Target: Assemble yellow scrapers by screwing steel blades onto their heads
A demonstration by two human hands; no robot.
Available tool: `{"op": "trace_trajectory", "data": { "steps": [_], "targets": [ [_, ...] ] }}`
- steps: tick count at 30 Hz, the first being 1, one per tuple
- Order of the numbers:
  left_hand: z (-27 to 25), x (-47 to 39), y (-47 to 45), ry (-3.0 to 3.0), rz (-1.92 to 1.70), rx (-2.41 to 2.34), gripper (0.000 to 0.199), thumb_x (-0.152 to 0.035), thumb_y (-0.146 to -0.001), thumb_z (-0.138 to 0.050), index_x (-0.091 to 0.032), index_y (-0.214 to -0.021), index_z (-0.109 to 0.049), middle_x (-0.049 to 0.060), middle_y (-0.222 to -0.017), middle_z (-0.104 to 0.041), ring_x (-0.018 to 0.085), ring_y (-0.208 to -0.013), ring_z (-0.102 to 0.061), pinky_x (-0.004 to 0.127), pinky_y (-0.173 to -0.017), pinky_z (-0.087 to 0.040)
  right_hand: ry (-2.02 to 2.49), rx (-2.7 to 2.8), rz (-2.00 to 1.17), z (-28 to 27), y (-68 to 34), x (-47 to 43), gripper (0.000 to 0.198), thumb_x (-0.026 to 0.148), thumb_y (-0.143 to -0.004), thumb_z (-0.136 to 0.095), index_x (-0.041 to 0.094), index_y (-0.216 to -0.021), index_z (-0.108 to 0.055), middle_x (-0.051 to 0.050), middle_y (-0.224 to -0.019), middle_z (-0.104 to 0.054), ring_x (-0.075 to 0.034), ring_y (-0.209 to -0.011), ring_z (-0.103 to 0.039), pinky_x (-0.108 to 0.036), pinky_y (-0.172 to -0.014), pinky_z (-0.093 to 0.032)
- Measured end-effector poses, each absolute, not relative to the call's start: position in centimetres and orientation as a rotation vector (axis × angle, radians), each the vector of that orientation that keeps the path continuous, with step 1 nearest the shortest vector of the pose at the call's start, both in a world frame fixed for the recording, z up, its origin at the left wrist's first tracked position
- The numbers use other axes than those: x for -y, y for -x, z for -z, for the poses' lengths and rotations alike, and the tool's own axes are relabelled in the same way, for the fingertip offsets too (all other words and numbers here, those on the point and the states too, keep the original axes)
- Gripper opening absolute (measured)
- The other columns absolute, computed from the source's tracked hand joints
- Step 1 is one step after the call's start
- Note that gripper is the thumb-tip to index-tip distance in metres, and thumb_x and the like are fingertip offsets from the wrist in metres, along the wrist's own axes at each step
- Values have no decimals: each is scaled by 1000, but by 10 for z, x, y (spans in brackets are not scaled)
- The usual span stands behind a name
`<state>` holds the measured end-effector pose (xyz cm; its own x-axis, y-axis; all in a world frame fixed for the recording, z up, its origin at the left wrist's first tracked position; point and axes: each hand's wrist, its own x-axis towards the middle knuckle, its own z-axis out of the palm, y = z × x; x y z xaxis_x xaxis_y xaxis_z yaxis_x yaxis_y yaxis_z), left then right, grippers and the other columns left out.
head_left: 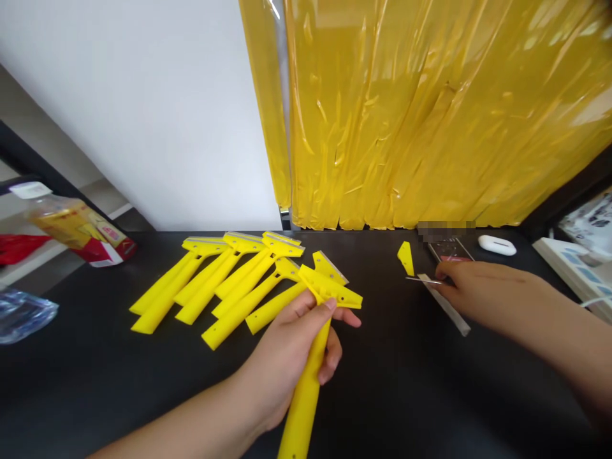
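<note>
My left hand (303, 335) is wrapped round the handle of a yellow scraper (306, 389), its wide head pointing away and its handle running toward the bottom edge. At the right, my right hand (461, 280) pinches a thin metal strip (423, 280), seen nearly edge-on, so its exact kind cannot be told. Under those fingers a long, narrow pale strip (449, 311) lies on the table. Just beyond the metal strip sits a small yellow scraper head piece (406, 257). Several more yellow scrapers (205, 290) lie side by side to the left of my left hand, some overlapping.
The black table (119, 389) ends at a white panel (157, 115) and a yellow plastic curtain (406, 115). A drink bottle (81, 226) leans at the left. A dark box (452, 250), a white earbud case (497, 245) and a power strip (568, 274) are at the right.
</note>
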<state>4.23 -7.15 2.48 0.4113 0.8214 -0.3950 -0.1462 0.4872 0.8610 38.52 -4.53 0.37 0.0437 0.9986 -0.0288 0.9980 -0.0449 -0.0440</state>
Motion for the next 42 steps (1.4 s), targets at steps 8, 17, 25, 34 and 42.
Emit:
{"op": "trace_trajectory", "data": {
  "steps": [8,17,25,34,42],
  "targets": [
    [-28,72,-46,-823,-704,-937,23,-41,-103,-66,-19,-97,-65,0,-69,-64,8,-43,-43,20,-41,-33,2291,2266,-357,-13,-358,45,21,48,-94,-64,27,-91,-71,-5,-85,-74,-28,-76,-72,-37,-64,-44],
    [-28,71,-46,-811,-738,-907,18,-36,-102,-65,-19,-99,-64,5,-93,-75,5,-44,-46,20,-40,-34,2163,2389,-653,-23,-350,53,11,32,-90,-65,27,-84,-73,-4,-84,-75,-24,-75,-69,-34,-64,-41],
    [-25,68,-44,-799,-765,-915,20,-37,-100,-69,-19,-96,-63,5,-94,-75,6,-47,-48,20,-40,-36,2104,2374,-718,-25,-343,53,12,34,-94,-63,28,-88,-72,-3,-86,-75,-23,-75,-69,-34,-63,-41],
    [-26,65,-43,-818,-769,-922,21,-36,-102,-66,-17,-93,-63,4,-85,-72,6,-47,-47,20,-42,-36,1989,2369,-729,-22,-329,63,1,26,-90,-67,27,-90,-68,-2,-91,-74,-24,-83,-68,-34,-70,-42],
    [-23,63,-42,-849,-770,-908,26,-39,-101,-67,-16,-91,-64,4,-81,-70,7,-47,-48,20,-42,-39,1611,2003,-1247,-36,-315,63,32,46,-101,-66,23,-80,-61,3,-73,-55,-14,-67,-48,-28,-60,-36]
  ]
}}
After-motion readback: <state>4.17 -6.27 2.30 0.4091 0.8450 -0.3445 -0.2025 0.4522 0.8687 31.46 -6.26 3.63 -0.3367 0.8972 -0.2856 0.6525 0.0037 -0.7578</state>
